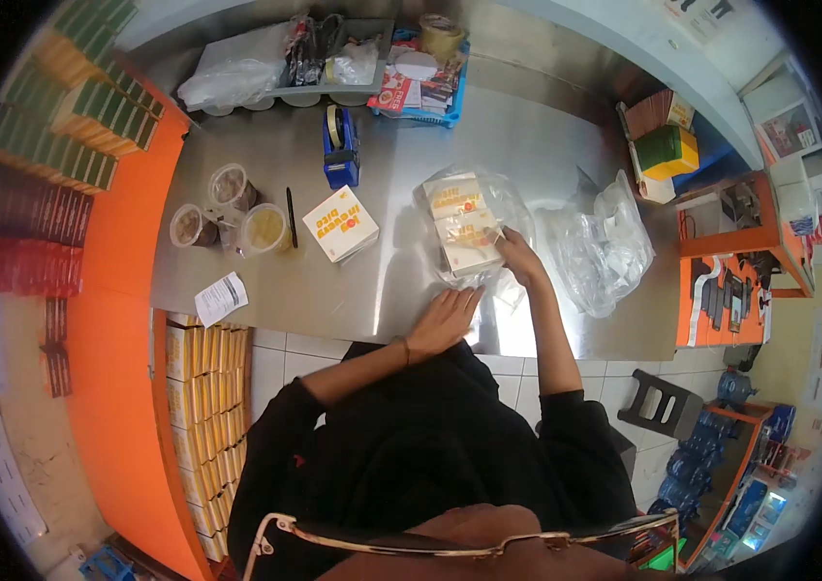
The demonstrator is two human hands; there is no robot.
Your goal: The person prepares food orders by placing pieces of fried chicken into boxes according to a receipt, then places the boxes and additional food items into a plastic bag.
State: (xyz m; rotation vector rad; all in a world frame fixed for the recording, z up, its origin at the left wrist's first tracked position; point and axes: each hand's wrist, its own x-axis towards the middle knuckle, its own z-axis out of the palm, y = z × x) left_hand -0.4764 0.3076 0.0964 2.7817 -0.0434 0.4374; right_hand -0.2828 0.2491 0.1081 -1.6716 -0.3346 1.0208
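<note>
On the metal counter in front of me, two white boxes with yellow and orange print lie end to end in a clear plastic bag. My right hand is at the boxes' right side, its fingers closed on the bag. My left hand rests at the bag's near edge by the counter front, fingers stretched out. Left of the bag stands another white printed box, apart from both hands. To its left lies a black pen. More crumpled clear bags lie right of my right hand.
Several lidded plastic cups and a paper slip are at the left. A blue tape dispenser stands behind the single box. A grey tray and blue basket line the back. A dark stool is on the floor at right.
</note>
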